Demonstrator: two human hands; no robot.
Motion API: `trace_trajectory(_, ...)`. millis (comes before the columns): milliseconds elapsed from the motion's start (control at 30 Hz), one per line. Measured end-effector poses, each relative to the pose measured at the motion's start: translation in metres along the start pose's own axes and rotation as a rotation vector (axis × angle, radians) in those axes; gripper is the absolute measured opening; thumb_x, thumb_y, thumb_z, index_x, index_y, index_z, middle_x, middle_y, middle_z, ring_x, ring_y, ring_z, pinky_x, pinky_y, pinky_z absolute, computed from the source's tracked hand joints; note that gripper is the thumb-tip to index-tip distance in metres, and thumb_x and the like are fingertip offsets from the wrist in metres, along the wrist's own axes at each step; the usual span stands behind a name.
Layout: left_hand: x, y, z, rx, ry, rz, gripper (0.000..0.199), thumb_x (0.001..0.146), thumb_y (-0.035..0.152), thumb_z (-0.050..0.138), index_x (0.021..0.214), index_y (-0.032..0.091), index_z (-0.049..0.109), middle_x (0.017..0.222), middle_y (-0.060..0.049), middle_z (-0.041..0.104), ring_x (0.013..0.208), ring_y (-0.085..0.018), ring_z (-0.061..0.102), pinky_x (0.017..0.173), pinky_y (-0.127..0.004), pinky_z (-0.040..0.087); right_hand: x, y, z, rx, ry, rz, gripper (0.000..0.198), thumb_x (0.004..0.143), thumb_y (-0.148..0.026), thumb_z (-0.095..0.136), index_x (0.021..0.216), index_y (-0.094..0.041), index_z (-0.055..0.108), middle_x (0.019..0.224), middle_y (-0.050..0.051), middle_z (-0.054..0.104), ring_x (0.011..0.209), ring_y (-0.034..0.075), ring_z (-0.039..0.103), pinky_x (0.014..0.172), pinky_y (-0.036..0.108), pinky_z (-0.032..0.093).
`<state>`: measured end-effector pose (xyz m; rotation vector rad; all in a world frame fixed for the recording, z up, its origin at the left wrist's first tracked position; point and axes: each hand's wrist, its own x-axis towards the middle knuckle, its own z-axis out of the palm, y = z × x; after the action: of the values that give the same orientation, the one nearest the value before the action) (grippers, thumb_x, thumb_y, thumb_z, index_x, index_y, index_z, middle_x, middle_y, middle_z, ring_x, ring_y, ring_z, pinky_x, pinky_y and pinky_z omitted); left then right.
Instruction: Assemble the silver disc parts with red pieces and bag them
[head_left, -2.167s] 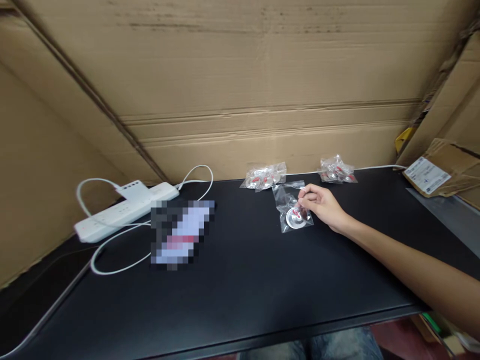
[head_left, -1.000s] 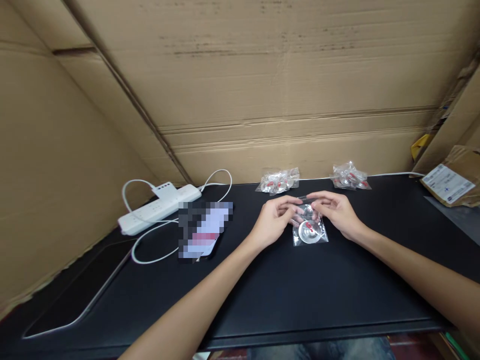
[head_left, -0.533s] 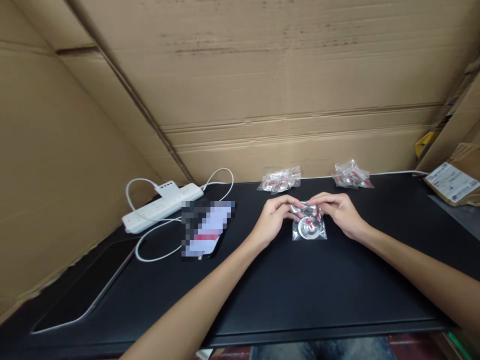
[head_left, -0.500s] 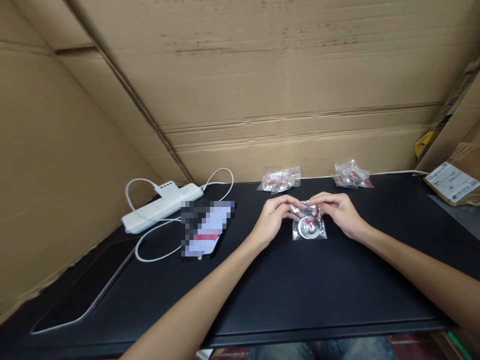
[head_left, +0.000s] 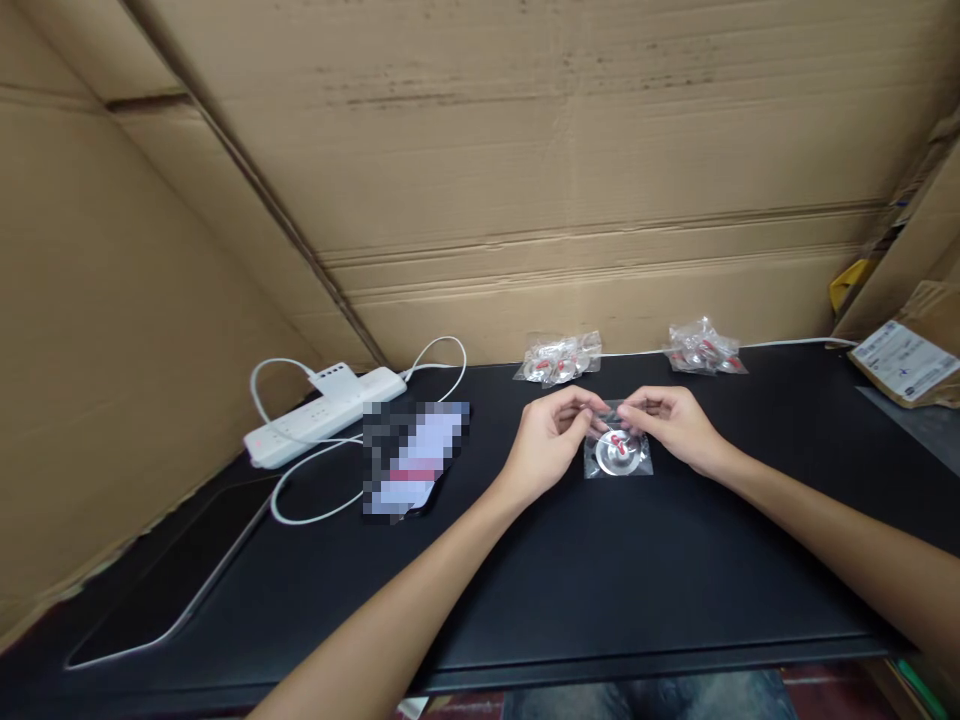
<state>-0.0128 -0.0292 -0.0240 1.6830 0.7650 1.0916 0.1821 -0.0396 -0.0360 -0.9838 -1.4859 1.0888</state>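
Note:
A small clear plastic bag (head_left: 638,466) lies on the black table in front of me. Inside it is a round, clear, shiny disc (head_left: 609,460) with a red piece at its centre, much like a suction cup. My left hand (head_left: 553,436) pinches the upper left part of the bag between thumb and fingers. Opposite it, my right hand (head_left: 674,425) has its thumb and fingers closed at the upper right part. The fingertips nearly meet over the bag's top edge and partly cover it.
Two piles of similar bagged discs, a left pile (head_left: 561,360) and a right pile (head_left: 703,350), lie by the cardboard wall (head_left: 525,180). Leftward are a blurred phone (head_left: 420,460), a white power strip (head_left: 326,415) with cables and a dark tablet (head_left: 172,575). A labelled parcel (head_left: 911,360) sits right.
My thumbs have come round to the near side of the bag and now show beside the fingers. The bag itself has hardly moved.

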Motion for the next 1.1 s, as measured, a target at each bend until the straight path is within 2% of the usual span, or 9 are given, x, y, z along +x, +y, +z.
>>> trace_trajectory(100, 0.0, 0.001, 0.001, -0.03, 0.021, -0.021, 0.029, 0.086, 0.022, 0.061, 0.113, 0.015, 0.057, 0.099, -0.009, 0.071, 0.077, -0.016, 0.07, 0.077, -0.033, 0.058, 0.0, 0.001, -0.001, -0.03, -0.022, -0.032, 0.023, 0.08, -0.039, 0.073, 0.075, -0.017, 0.071, 0.063, 0.0, 0.063, 0.055, 0.011, 0.055, 0.057, 0.027, 0.047)
trace_trajectory(167, 0.0, 0.0, 0.001, -0.019, 0.027, -0.071, 0.037, 0.084, 0.024, 0.065, 0.118, 0.015, 0.056, 0.095, -0.008, 0.072, 0.075, -0.017, 0.07, 0.075, -0.033, 0.058, 0.0, 0.0, -0.001, -0.039, -0.017, -0.042, 0.023, 0.079, -0.04, 0.073, 0.076, -0.017, 0.072, 0.064, 0.0, 0.064, 0.055, 0.012, 0.056, 0.057, 0.027, 0.047)
trace_trajectory(267, 0.0, -0.003, -0.001, 0.07, -0.022, -0.123, 0.02, 0.085, 0.03, 0.065, 0.094, 0.012, 0.066, 0.08, -0.007, 0.071, 0.07, -0.016, 0.068, 0.069, -0.029, 0.056, -0.001, -0.001, 0.0, -0.053, -0.019, -0.042, 0.024, 0.078, -0.04, 0.074, 0.075, -0.017, 0.072, 0.064, 0.001, 0.065, 0.056, 0.012, 0.057, 0.058, 0.028, 0.048)
trace_trajectory(367, 0.0, -0.005, -0.002, 0.098, -0.062, -0.122, 0.022, 0.087, 0.032, 0.063, 0.08, 0.012, 0.068, 0.074, -0.006, 0.07, 0.065, -0.015, 0.066, 0.065, -0.028, 0.054, -0.002, -0.001, 0.001, -0.046, -0.033, -0.024, 0.024, 0.077, -0.04, 0.076, 0.074, -0.017, 0.07, 0.064, 0.0, 0.065, 0.055, 0.012, 0.058, 0.057, 0.027, 0.048)
trace_trajectory(567, -0.001, -0.003, -0.002, 0.065, -0.089, -0.107, 0.021, 0.085, 0.031, 0.065, 0.079, 0.012, 0.071, 0.073, -0.006, 0.071, 0.065, -0.016, 0.067, 0.066, -0.029, 0.056, -0.002, 0.0, 0.0, -0.025, -0.093, -0.001, 0.024, 0.075, -0.04, 0.078, 0.077, -0.016, 0.071, 0.063, 0.001, 0.065, 0.052, 0.011, 0.055, 0.051, 0.025, 0.045)
trace_trajectory(833, 0.003, 0.004, -0.014, 0.024, -0.226, -0.191, 0.024, 0.087, 0.033, 0.064, 0.086, 0.01, 0.072, 0.08, -0.011, 0.075, 0.067, -0.017, 0.07, 0.067, -0.03, 0.058, 0.002, 0.002, -0.011, -0.034, -0.185, 0.029, 0.022, 0.078, -0.038, 0.077, 0.082, -0.017, 0.076, 0.069, 0.003, 0.071, 0.061, 0.013, 0.064, 0.06, 0.026, 0.052)
trace_trajectory(1100, 0.006, 0.0, -0.027, -0.023, -0.308, -0.233, 0.025, 0.087, 0.033, 0.065, 0.093, 0.009, 0.071, 0.085, -0.012, 0.074, 0.075, -0.018, 0.071, 0.072, -0.031, 0.058, 0.004, -0.002, -0.021, 0.068, -0.338, 0.202, 0.034, 0.081, -0.039, 0.074, 0.104, -0.014, 0.075, 0.083, 0.008, 0.076, 0.072, 0.017, 0.073, 0.068, 0.031, 0.063)
